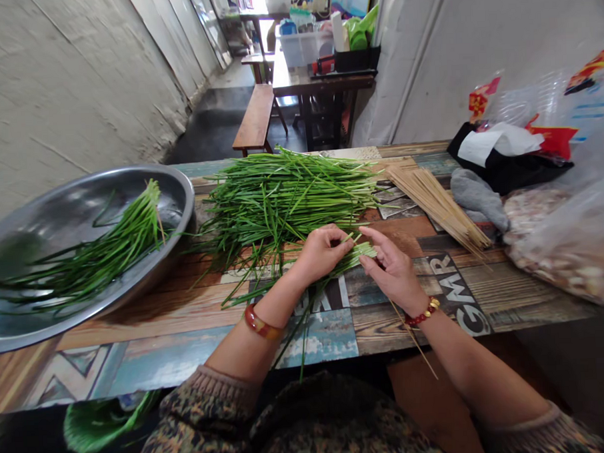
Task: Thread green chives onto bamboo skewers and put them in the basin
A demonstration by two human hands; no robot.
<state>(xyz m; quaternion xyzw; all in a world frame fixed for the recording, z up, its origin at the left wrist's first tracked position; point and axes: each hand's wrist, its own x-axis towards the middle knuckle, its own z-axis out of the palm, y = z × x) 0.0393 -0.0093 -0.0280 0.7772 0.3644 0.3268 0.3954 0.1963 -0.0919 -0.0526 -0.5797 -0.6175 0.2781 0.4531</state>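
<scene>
My left hand [324, 252] is closed on a small bunch of garlic chives [362, 252], thumb and forefinger pinching near the pale stem ends. At those ends is my right hand [391, 269], its thumb and forefinger apart around the stems. A thin bamboo skewer [416, 342] runs out below the right palm towards me; the curled fingers seem to hold it, though its upper part is hidden. Just beyond both hands lies a large heap of garlic chives [291, 197], stems to the right. Loose bamboo skewers [431, 204] are piled right of the heap.
On the left a metal basin [180, 192] holds a bundle of chives [117, 241] with a skewer through its stems. Grey gloves [475, 191] and a clear bag of pale pieces [547, 236] sit on the table's right. Beyond the table stand a bench [257, 116] and another table [320, 85].
</scene>
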